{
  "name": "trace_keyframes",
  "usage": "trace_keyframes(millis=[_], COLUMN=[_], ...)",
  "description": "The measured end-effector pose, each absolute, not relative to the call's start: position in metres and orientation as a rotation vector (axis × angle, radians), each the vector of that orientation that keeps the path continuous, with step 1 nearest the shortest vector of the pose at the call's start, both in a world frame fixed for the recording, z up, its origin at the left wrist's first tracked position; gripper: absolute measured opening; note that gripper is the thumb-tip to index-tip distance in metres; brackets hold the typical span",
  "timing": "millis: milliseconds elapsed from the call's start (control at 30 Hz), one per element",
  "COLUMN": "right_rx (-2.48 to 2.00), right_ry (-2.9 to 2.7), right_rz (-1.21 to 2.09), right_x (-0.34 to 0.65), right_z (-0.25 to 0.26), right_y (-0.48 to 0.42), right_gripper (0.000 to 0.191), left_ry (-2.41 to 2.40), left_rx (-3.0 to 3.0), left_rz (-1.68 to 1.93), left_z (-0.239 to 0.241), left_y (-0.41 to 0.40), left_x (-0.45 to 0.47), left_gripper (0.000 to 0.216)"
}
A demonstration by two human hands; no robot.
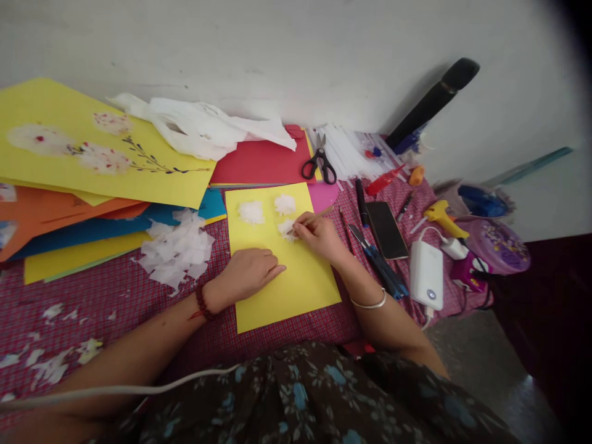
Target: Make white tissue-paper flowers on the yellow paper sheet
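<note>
A sheet of yellow paper [287,290] lies in front of me, bearing two white fluffy tissue tufts, a left tuft [251,212] and an upper right tuft [285,204]. Below them is a third tuft [287,229], partly covered by my right hand [318,236]. That hand pinches a thin wooden brush [324,213], its handle slanting up to the right; the tip is hidden at the tuft. My left hand [250,275] rests flat on the sheet's left side, fingers stretched out and holding nothing. Left of the sheet sits a heap of torn white tissue pieces [178,250].
Coloured sheets and a yellow picture with flowers [161,142] are stacked at left. White tissue [198,126] lies along the wall. Scissors [319,161], a red tube [385,180], a phone [387,230], a cutter knife [379,262], a power bank [426,274] and a yellow glue gun [444,217] lie at right.
</note>
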State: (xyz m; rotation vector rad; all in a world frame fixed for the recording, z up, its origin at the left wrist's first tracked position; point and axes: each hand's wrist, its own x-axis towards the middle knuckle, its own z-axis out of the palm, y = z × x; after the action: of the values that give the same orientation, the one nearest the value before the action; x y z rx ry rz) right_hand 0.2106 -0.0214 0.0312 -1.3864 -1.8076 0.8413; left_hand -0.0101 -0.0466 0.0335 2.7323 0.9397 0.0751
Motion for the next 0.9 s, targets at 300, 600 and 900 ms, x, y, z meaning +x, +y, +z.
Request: trace_keyframes(millis=[300, 600, 900], right_rx=[-1.39, -1.33, -1.302], right_ry=[-1.743, -1.613, -1.614], right_rz=[0.829, 0.921, 0.96], right_x=[0.203, 0.213, 0.207], right_z=[0.026, 0.035, 0.033], right_y=[-0.021, -0.02, -0.025], right_gripper=[0.016, 0.023, 0.016], left_ry=[0.953, 0.948, 0.946], left_rx=[2.714, 2.701, 2.71], left_rz=[0.065, 0.066, 0.073], left_z=[0.035, 0.035, 0.033], left_y=[-0.047, -0.047, -0.046], left_x=[-0.01, -0.01, -0.01], left_gripper=[0.046, 0.042, 0.042])
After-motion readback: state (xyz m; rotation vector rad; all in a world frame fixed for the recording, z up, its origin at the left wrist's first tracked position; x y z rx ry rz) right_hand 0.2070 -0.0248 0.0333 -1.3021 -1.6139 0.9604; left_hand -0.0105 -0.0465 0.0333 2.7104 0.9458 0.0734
